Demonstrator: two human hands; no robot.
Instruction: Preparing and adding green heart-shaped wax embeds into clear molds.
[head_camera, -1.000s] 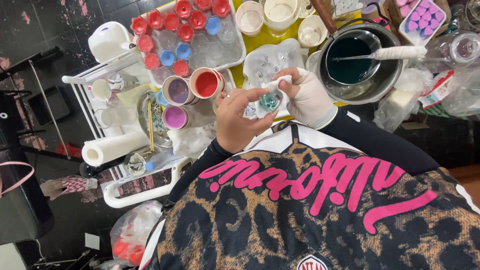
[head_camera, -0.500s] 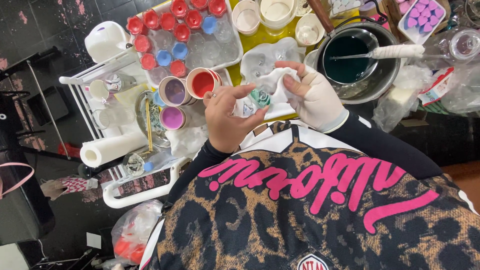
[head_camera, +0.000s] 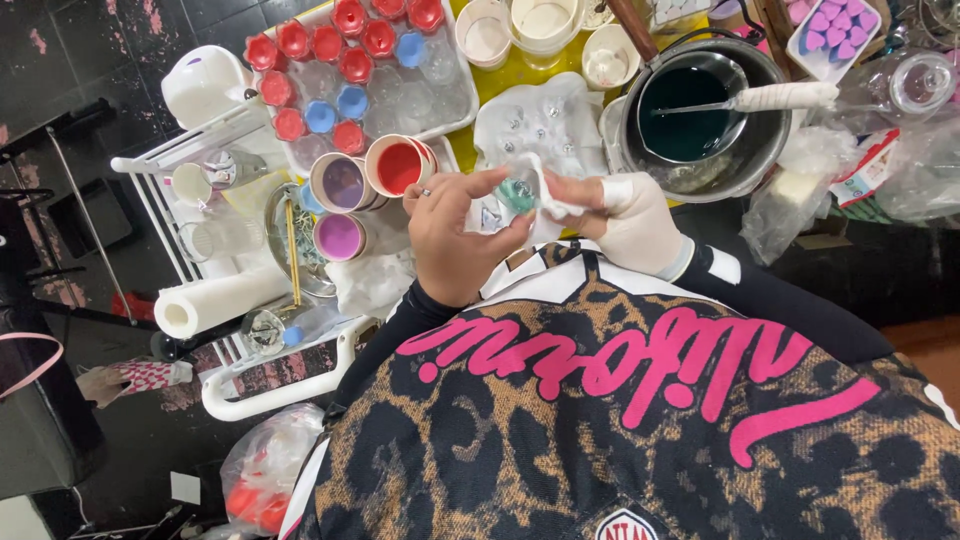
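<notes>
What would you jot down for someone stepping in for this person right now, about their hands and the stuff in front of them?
Left hand, bare: pinches a small teal-filled cup at chest height.
Right hand, in a white glove: presses a white cloth against that cup.
Around: pot of dark teal liquid with a white-handled stirrer behind the hands; tray of red and blue cups to the left; purple and red paint cups beside it.
Done: cup is filled. Left: cannot tell how clean the cup is; it is not yet set down.

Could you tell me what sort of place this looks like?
Probably a home craft bench for candle or wax making: a metal pot of dark teal liquid, a tray of small red and blue cups, and pink heart shapes in a mould.
</notes>
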